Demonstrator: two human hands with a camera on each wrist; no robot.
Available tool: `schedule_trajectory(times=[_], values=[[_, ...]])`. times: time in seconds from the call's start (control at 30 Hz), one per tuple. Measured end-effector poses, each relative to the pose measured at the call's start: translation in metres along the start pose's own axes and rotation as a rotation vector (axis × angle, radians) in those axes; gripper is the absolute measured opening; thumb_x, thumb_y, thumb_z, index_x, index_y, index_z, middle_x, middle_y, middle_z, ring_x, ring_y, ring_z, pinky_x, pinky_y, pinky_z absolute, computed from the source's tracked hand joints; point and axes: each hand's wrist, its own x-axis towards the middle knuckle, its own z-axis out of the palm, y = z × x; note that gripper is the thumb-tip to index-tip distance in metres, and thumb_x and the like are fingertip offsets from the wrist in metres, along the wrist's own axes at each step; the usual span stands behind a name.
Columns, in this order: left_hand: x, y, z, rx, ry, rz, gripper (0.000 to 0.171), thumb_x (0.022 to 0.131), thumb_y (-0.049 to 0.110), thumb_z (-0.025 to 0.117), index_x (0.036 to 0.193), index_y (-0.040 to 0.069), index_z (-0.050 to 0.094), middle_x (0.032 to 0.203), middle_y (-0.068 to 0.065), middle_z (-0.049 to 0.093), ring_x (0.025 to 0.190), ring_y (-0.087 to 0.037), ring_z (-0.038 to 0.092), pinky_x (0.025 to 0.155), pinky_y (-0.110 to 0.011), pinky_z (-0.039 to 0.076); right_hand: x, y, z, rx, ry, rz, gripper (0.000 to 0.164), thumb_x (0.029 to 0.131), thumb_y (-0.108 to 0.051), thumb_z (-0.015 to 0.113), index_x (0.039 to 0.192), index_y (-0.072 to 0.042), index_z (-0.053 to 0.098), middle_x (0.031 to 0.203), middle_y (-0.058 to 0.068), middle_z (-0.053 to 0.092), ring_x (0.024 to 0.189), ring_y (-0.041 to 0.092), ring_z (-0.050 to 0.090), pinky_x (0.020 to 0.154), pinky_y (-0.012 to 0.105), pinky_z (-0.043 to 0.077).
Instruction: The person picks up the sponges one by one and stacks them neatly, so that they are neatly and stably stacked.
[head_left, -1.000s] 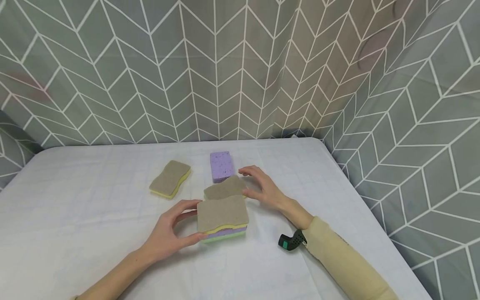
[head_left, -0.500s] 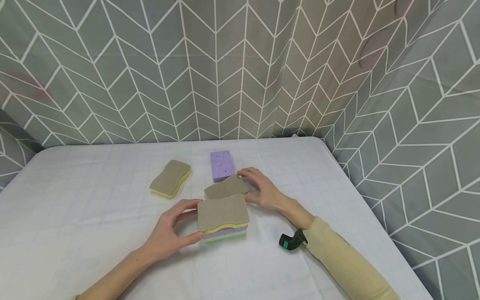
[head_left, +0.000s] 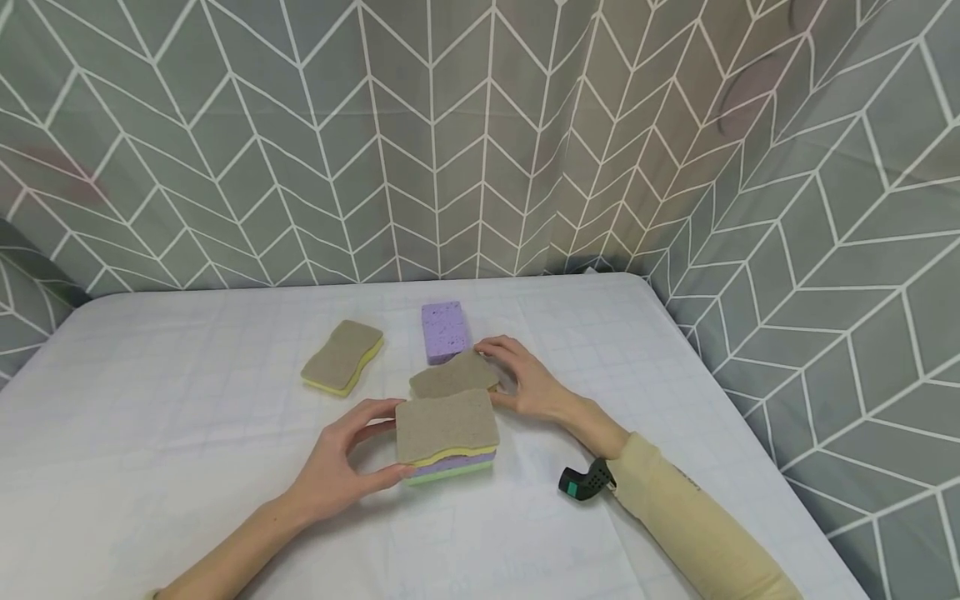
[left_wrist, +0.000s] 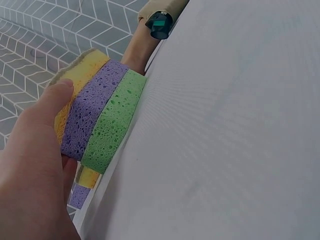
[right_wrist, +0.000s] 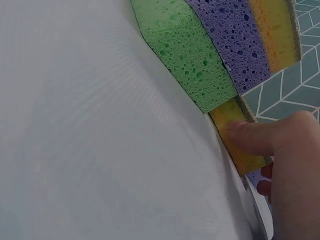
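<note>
1. Fingers of your left hand point(head_left: 337, 467) grip the sponge stack point(head_left: 450, 433) at its left end, thumb point(left_wrist: 56, 97) on the yellow layer point(left_wrist: 91, 69).
2. The stack, flat on the white cloth point(head_left: 187, 400), reads from the bottom: green layer point(left_wrist: 115, 122), purple layer point(left_wrist: 95, 110), then yellow with a beige top point(head_left: 442, 417).
3. Your right hand point(head_left: 531, 385) pinches a beige-topped yellow sponge point(head_left: 452, 373) just behind the stack, which partly hides it.
4. Loose purple sponge point(head_left: 445, 332): farther behind the stack.
5. Second beige-topped sponge point(head_left: 342, 357): behind and left of the stack, apart from it.
6. Black device point(head_left: 592, 477) at your right sleeve point(head_left: 686, 521): right of the stack.
</note>
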Motion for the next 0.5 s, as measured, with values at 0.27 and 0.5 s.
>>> schedule_trajectory(times=[0.27, 0.5], values=[[-0.0009, -0.0012, -0.0002, 0.014, 0.000, -0.004, 0.071, 0.073, 0.004, 0.088, 0.136, 0.008, 0.056, 0.127, -0.006, 0.062, 0.119, -0.014, 0.060, 0.104, -0.031, 0.053, -0.0009, 0.0000, 0.0007, -0.010, -0.012, 0.043, 0.069, 0.078, -0.015, 0.074, 0.142, -0.002, 0.050, 0.142, 0.016, 0.052, 0.134, 0.032, 0.047, 0.118, 0.050, 0.037], [-0.0004, -0.0010, -0.0004, 0.018, 0.000, 0.003, 0.071, 0.073, 0.005, 0.089, 0.136, 0.008, 0.056, 0.127, -0.006, 0.062, 0.119, -0.014, 0.061, 0.104, -0.032, 0.053, -0.0011, 0.0019, 0.0008, -0.001, -0.005, 0.021, 0.069, 0.077, -0.015, 0.074, 0.141, -0.001, 0.051, 0.137, 0.014, 0.053, 0.128, 0.029, 0.050, 0.114, 0.049, 0.041]])
